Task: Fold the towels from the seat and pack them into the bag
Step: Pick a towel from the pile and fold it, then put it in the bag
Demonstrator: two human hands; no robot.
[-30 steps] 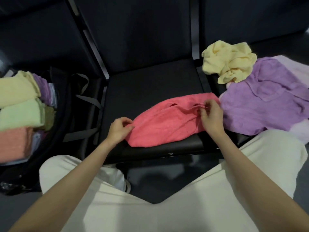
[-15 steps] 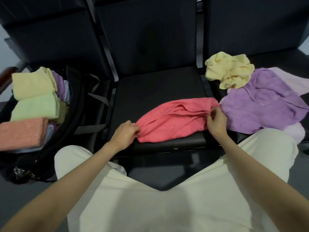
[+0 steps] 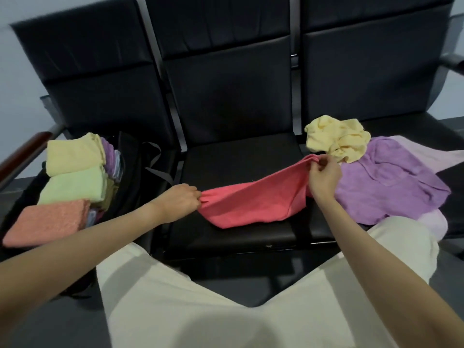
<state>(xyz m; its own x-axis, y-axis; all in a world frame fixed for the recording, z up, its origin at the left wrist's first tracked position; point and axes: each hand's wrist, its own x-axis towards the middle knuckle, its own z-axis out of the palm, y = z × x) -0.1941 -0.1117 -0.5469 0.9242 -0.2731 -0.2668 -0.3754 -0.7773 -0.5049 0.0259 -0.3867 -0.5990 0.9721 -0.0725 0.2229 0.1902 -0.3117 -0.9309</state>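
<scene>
Black seat point(image 3: 241, 159), hands point(image 3: 180, 200) stretching pink towel point(image 3: 253, 199)

One camera supplies the only view. It sits on my head and faces forward and steeply down, so my own cream-trousered legs point(image 3: 190, 310) fill the lower frame and both forearms enter from the bottom corners. The lens is wide-angle: the seat backs point(image 3: 226, 79) beyond my hands bow outward toward the top edge. The view is close, within arm's reach of my left hand point(image 3: 179, 200) and right hand point(image 3: 324, 177), which lie near the frame's centre. Outboard of my left hand the view takes in the bag point(image 3: 128, 172); outboard of my right hand, the loose towels point(image 3: 391, 187). No second view overlaps it.
</scene>
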